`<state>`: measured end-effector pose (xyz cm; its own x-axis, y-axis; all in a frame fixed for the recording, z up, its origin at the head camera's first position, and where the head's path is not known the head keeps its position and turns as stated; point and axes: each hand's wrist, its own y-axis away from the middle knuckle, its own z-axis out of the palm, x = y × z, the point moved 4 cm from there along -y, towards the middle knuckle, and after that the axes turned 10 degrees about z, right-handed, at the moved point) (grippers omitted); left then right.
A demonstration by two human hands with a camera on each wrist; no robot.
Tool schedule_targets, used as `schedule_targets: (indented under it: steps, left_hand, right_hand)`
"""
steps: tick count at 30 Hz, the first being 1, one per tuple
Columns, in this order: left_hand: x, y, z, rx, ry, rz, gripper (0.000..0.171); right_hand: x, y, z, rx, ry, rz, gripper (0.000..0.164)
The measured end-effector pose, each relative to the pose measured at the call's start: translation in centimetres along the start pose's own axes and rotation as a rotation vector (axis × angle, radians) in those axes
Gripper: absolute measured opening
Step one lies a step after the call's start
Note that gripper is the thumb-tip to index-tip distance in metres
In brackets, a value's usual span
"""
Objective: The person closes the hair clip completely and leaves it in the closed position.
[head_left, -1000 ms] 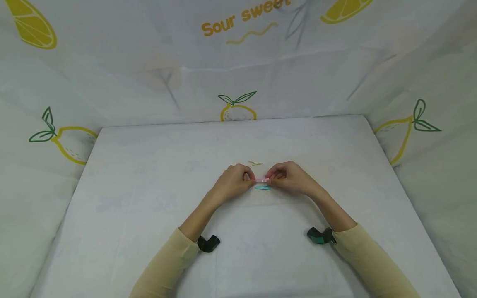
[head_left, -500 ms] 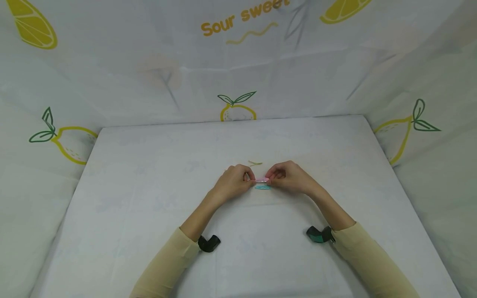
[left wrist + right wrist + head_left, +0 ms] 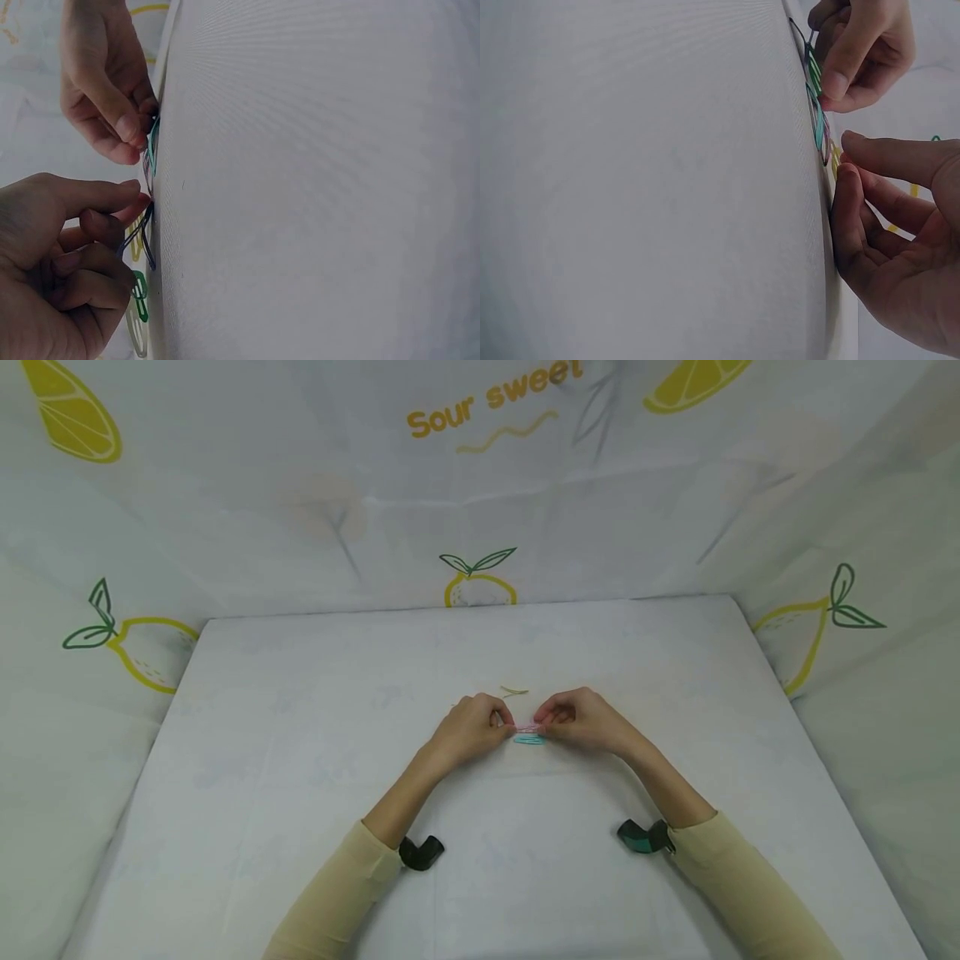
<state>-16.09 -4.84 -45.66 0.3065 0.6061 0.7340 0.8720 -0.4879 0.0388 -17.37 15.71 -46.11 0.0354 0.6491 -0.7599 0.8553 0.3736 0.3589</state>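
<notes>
A small pink snap hair clip (image 3: 527, 727) lies crosswise between my hands, low over the tabletop. My left hand (image 3: 471, 727) pinches its left end between thumb and index finger. At the other end, my right hand (image 3: 581, 718) pinches it with thumb and index fingertips. Just on the near side, a teal hair clip (image 3: 528, 739) lies parallel to it. Beyond the hands rests a yellow hair clip (image 3: 514, 692) with its two arms spread. In the left wrist view, a dark blue clip (image 3: 150, 240) and a green clip (image 3: 141, 296) show beside my left fingers; the left hand hides them from the head view.
A pale clip (image 3: 136, 334) lies below the green one in the left wrist view. The white-covered table (image 3: 300, 760) is enclosed at the back and sides by lemon-print cloth (image 3: 300, 527). Dark wrist devices (image 3: 422, 853) sit at both sleeve cuffs.
The pink clip has come slightly nearer the teal one, and its shine has dulled. Both hands keep nearly the same place and grip. The whole head view has shifted a little.
</notes>
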Motion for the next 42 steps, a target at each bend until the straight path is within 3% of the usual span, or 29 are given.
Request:
schedule_targets:
  steps: [9, 12, 16, 19, 24, 28, 42]
  left_hand:
    - [-0.3, -0.2, 0.0, -0.006, 0.028, 0.013, 0.01]
    - [-1.8, -0.8, 0.8, 0.004, 0.006, 0.043, 0.009]
    - [-2.3, -1.0, 1.0, 0.014, 0.004, 0.061, 0.009]
    - [-0.8, -0.5, -0.1, 0.007, 0.03, 0.03, 0.009]
    - [-0.8, -0.7, -0.5, 0.01, 0.026, 0.01, 0.009]
    - [-0.2, -0.6, -1.3, 0.035, 0.019, 0.037, 0.009]
    - [-0.9, -1.2, -2.9, 0.131, -0.038, 0.042, 0.012]
  right_hand:
    - [-0.2, 0.0, -0.2, -0.006, -0.013, -0.027, 0.018]
    - [-0.2, -0.1, -0.3, 0.0, -0.011, -0.025, 0.017]
    - [-0.2, -0.1, -0.4, 0.022, 0.001, -0.024, 0.017]
    - [-0.2, -0.2, -0.6, 0.037, 0.006, -0.042, 0.017]
    - [-0.1, -0.6, -0.7, 0.06, 0.003, -0.062, 0.019]
    - [-0.2, -1.0, -0.8, 0.079, 0.016, -0.066, 0.021]
    - [-0.6, -1.8, -1.3, 0.146, 0.037, -0.022, 0.022]
